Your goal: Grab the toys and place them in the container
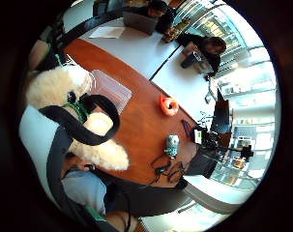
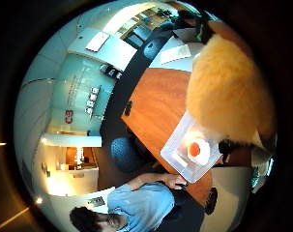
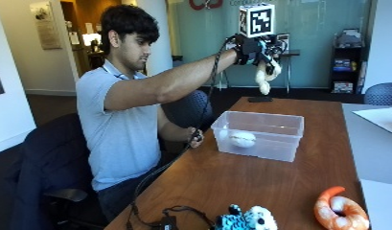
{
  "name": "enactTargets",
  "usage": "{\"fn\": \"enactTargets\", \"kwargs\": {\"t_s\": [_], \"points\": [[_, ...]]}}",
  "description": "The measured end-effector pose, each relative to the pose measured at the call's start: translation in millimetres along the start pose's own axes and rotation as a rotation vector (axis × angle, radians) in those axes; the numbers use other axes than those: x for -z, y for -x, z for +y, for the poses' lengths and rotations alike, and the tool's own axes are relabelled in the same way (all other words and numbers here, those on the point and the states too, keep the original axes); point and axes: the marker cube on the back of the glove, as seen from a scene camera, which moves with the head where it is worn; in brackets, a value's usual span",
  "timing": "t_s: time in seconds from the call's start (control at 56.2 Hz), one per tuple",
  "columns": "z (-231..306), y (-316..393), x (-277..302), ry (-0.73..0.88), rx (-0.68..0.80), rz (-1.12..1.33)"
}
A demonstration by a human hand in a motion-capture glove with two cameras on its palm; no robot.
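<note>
Cream plush toy (image 3: 266,76) hangs long-axis vertical from the gloved right hand (image 3: 249,48), grip clamped on its top, raised well above the clear container (image 3: 259,139) on the wood surface (image 3: 247,182); container lies straight below, so next move prob. a drop

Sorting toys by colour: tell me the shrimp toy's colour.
Orange and white shrimp toy, clearest in the outside view.
</note>
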Motion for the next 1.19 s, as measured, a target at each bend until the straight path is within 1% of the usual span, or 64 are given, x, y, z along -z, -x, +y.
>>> {"fn": "enactTargets", "kwargs": {"t_s": [0.124, 0.231, 0.302, 0.409, 0.48, 0.587, 0.676, 0.764, 0.907, 0.96, 1.067, 1.191], "points": [[-3, 4, -6, 0.021, 0.007, -0.013], [-1, 8, -15, 0.138, -0.009, -0.008], [4, -3, -20, 0.189, -0.012, 0.028], [9, -38, -34, 0.181, -0.064, 0.053], [9, -79, -60, 0.18, -0.184, 0.066], [12, -166, -112, 0.201, -0.432, 0.099], [13, -244, -158, 0.204, -0.653, -0.015], [14, -306, -197, 0.216, -0.747, -0.09], [11, -363, -247, 0.293, -0.778, -0.047], [7, -376, -263, 0.295, -0.782, -0.039], [-4, -386, -276, 0.204, -0.755, -0.047], [-10, -392, -275, 0.085, -0.72, 0.027]]}}
